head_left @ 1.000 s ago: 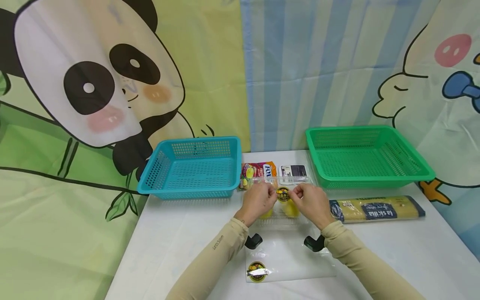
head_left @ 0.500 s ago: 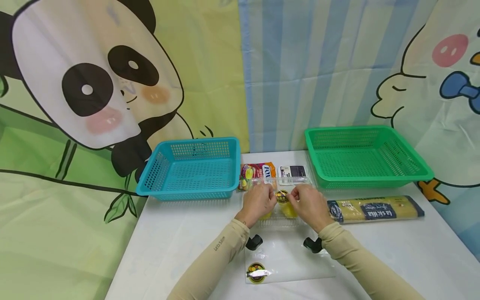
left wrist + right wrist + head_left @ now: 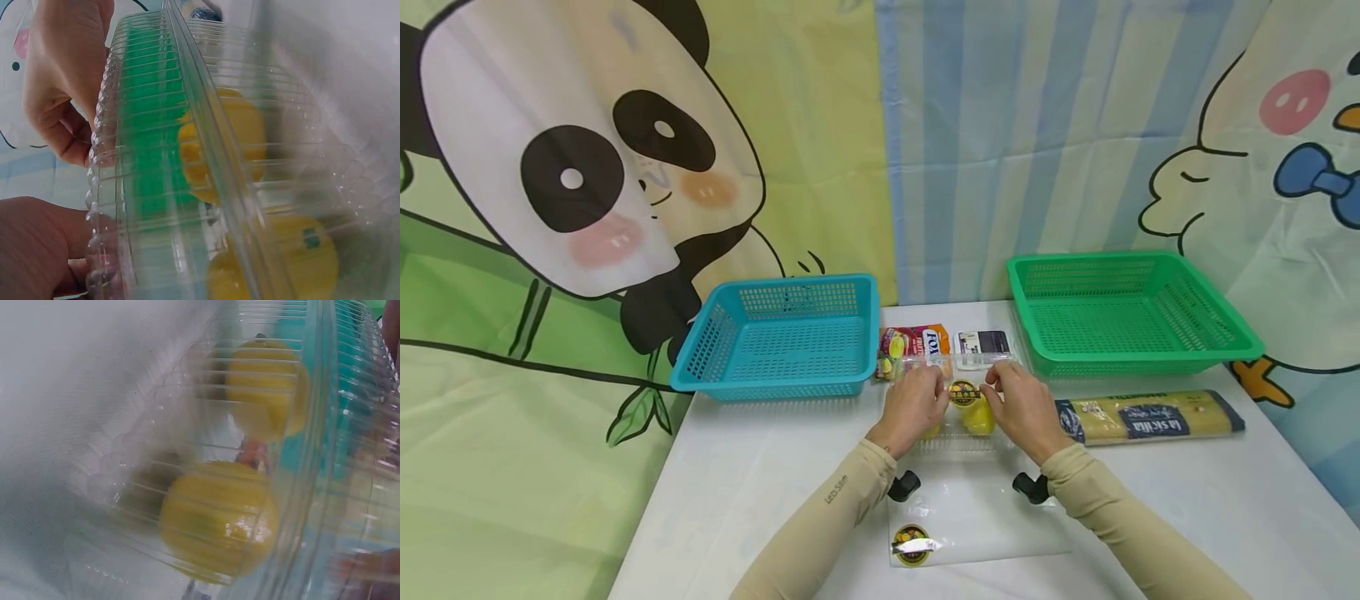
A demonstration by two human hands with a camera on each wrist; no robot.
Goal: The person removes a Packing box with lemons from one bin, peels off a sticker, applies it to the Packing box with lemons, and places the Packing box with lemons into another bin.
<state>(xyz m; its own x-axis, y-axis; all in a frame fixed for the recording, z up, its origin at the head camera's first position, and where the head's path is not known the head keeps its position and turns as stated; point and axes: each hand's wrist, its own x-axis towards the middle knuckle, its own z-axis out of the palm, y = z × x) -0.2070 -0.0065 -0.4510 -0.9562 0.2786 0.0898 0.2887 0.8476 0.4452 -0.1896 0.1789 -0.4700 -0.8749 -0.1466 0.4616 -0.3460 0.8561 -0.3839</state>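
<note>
Head view: left hand (image 3: pixel 913 406) and right hand (image 3: pixel 1021 406) pinch the clear clamshell (image 3: pixel 964 414) at table centre, basket (image 3: pixel 782 333) at 10 o'clock. Wrist views: lemons (image 3: pixel 219 519) inside; an uneven pull may tip them out.

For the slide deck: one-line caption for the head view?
Both hands, left hand and right hand, grip a clear clamshell of lemons between blue basket and green basket.

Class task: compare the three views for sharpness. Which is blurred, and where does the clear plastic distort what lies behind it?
Head view: sharp, evenly lit. Left wrist view: the ribbed clear box smears the yellow fruit and the green behind it. Right wrist view: softest overall, fruit and ribs blurred.
</note>
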